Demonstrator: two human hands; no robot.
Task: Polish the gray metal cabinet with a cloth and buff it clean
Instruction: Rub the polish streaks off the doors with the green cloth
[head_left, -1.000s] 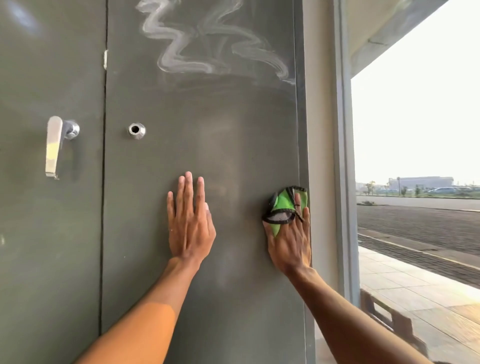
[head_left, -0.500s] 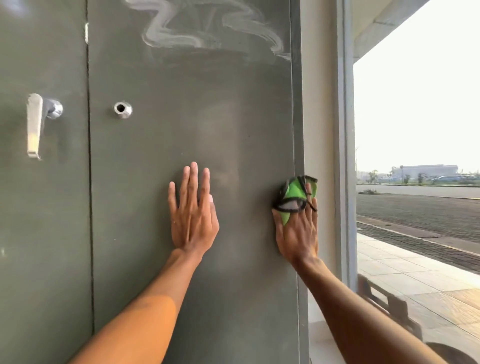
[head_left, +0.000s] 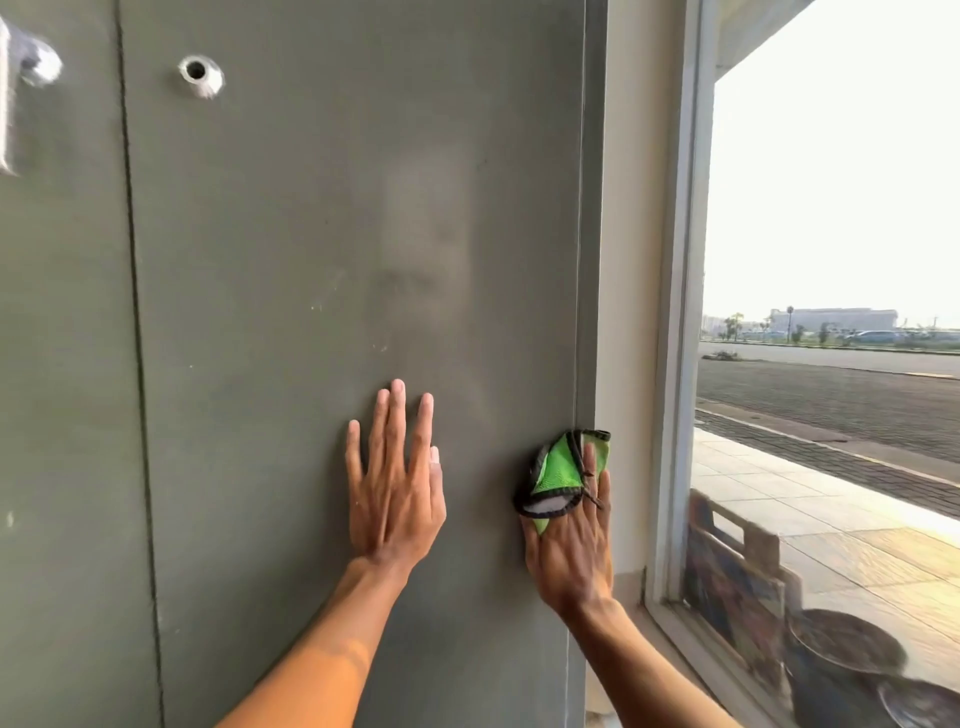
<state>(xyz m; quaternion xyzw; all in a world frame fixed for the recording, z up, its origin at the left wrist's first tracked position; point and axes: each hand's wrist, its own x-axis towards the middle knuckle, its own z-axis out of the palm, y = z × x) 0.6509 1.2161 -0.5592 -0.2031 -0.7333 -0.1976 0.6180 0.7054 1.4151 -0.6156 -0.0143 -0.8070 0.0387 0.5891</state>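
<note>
The gray metal cabinet (head_left: 311, 260) fills the left and middle of the head view, its right door facing me. My left hand (head_left: 395, 483) lies flat on that door with straight fingers. My right hand (head_left: 569, 540) presses a bunched green cloth (head_left: 558, 470) with dark trim against the door's right edge, fingers laid over the cloth. A faint hazy smear (head_left: 426, 249) shows on the door above my hands.
A round lock hole (head_left: 200, 75) sits at the upper left of the door, and a silver lever handle (head_left: 26, 67) is on the left door. To the right are a cream wall strip (head_left: 634, 260), a window frame (head_left: 685, 312), and dark pots (head_left: 841, 670) by the window's lower corner.
Both hands have slid down the door, the right one with the cloth along the right edge. My view dropped, so the white squiggly streaks at the top are out of frame.
</note>
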